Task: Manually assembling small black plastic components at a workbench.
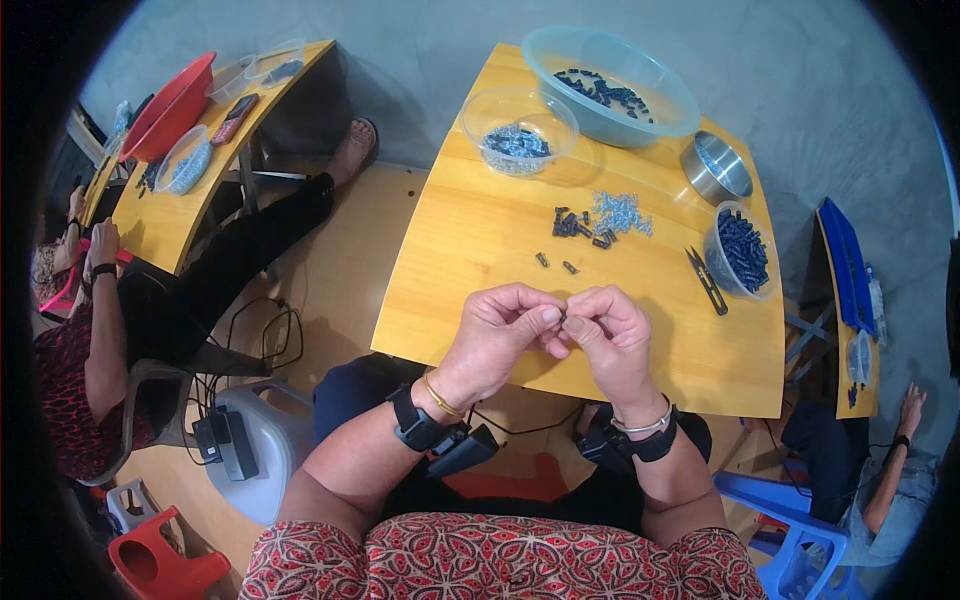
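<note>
Over the near part of the yellow wooden table (470, 300), my left hand (508, 332) and my right hand (614, 345) meet with fingertips pinched together. Between them is a small dark piece (562, 319), mostly hidden by the thumbs. Just beyond lie two loose small black plastic pieces (570, 268). Farther off sits a little heap of similar black pieces (568, 224), beside a spread of small shiny clear or silvery parts (621, 214). To the right of my right hand rest black-handled thread snips (707, 281).
At the table's right edge stand a clear tub (742, 252) of black pieces and a steel bowl (716, 168). Toward the back are a clear bowl (518, 130) and a wide pale-blue basin (668, 112). People sit at tables on both sides; a grey stool (255, 450) holds a black box.
</note>
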A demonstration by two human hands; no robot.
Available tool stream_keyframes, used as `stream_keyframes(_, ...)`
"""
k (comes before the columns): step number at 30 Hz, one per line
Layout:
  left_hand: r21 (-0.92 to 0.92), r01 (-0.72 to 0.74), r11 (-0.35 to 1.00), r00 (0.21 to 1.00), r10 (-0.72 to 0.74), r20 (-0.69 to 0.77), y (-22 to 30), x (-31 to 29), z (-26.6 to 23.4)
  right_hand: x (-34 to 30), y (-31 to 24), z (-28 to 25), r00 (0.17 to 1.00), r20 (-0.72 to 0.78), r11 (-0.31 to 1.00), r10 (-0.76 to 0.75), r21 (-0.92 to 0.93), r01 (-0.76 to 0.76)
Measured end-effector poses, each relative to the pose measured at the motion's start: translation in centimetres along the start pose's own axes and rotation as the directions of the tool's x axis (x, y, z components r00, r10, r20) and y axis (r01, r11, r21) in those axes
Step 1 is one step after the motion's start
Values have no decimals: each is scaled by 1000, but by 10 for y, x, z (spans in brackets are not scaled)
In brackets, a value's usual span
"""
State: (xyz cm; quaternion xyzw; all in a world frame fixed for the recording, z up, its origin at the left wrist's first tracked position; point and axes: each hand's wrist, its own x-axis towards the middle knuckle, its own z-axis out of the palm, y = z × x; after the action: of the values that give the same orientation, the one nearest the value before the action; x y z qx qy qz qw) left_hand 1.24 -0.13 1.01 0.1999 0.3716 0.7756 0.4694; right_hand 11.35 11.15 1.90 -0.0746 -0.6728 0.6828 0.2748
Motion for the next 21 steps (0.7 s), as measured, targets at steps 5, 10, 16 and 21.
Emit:
stream_keyframes(5, -41, 34, 999, 998, -36, -51, -4, 3, -5, 0, 5, -5, 995, -2, 994, 100, -53, -100)
stream_keyframes(10, 5, -6, 1000, 999, 6, -51, 2, 3, -10, 6, -11, -20, 987, -13, 975, 162, -150, -162)
stream_keyframes(16, 103, -2, 995, 1000, 4, -23, 5, 3, -6, 4, -14, -10, 991, 74, 933, 108, -352, -75)
stream_keyframes(21, 108, 1, 994, 1000, 1, -23, 5, 3, -2, 4, -17, -10, 995, 99, 870, 23, -492, 29)
